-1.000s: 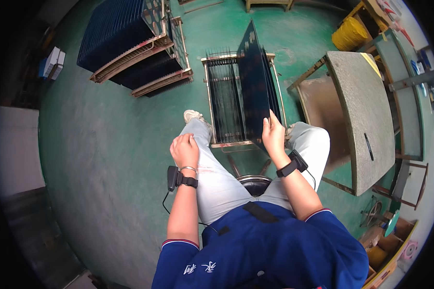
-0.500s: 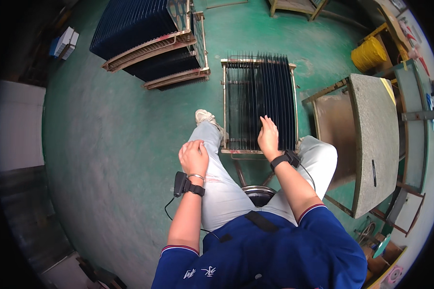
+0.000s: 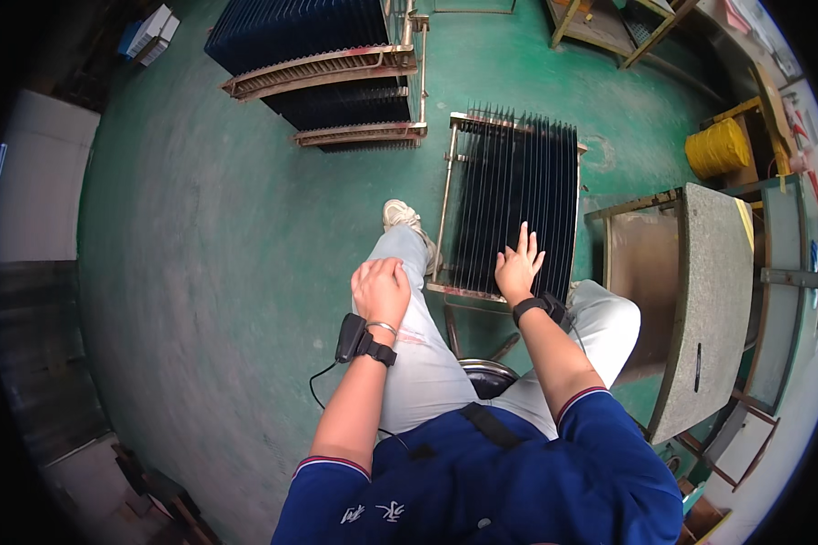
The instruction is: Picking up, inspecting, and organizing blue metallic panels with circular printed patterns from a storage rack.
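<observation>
A metal rack (image 3: 448,200) stands on the floor in front of my legs. It carries a row of thin dark sheets (image 3: 541,173) standing on edge, close side by side. Over the near part of these sheets, my right hand (image 3: 518,270) has its fingers spread and holds nothing; whether the fingertips touch the edges I cannot tell. My left hand (image 3: 382,289) lies palm down on my left knee, fingers bent loosely over the trouser leg (image 3: 413,363), with nothing held. Each wrist wears a black strapped device.
At the far left a larger two-tier rack (image 3: 323,68) holds many dark sheets. To the right stands a grey-topped table (image 3: 713,300) with a black pen-like object (image 3: 698,366). Behind it sits a yellow roll (image 3: 718,150). I sit on a round stool (image 3: 488,372).
My right hand's fingers have gone from close together to spread. The dark sheets look more evenly spread across the rack's left part. The view has shifted; my left hand stays on the knee.
</observation>
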The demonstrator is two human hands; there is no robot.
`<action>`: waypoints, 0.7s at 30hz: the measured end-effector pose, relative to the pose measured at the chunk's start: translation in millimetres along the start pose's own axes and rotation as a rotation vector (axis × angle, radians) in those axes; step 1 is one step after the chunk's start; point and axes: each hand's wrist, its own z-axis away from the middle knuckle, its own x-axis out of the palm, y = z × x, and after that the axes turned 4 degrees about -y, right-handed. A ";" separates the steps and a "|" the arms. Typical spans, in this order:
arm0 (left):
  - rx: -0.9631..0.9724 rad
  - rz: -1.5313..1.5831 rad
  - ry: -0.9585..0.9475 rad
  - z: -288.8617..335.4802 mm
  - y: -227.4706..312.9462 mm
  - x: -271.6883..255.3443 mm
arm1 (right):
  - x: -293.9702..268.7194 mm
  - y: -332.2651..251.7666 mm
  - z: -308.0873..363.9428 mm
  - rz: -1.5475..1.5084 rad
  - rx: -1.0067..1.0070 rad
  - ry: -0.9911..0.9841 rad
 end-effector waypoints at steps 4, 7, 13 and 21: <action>0.024 -0.012 -0.007 -1.4 3.6 3.2 | -18.1 -6.2 3.6 -0.080 -0.002 0.092; 0.032 -0.013 -0.004 -1.3 2.8 2.4 | -75.8 -16.8 14.3 -0.430 -0.015 -0.002; 0.065 0.035 0.006 -0.9 10.4 5.4 | -244.2 36.8 77.4 -0.708 -0.111 0.130; 0.031 1.003 -0.409 6.6 30.4 0.1 | -299.2 117.0 184.1 -1.440 0.024 0.257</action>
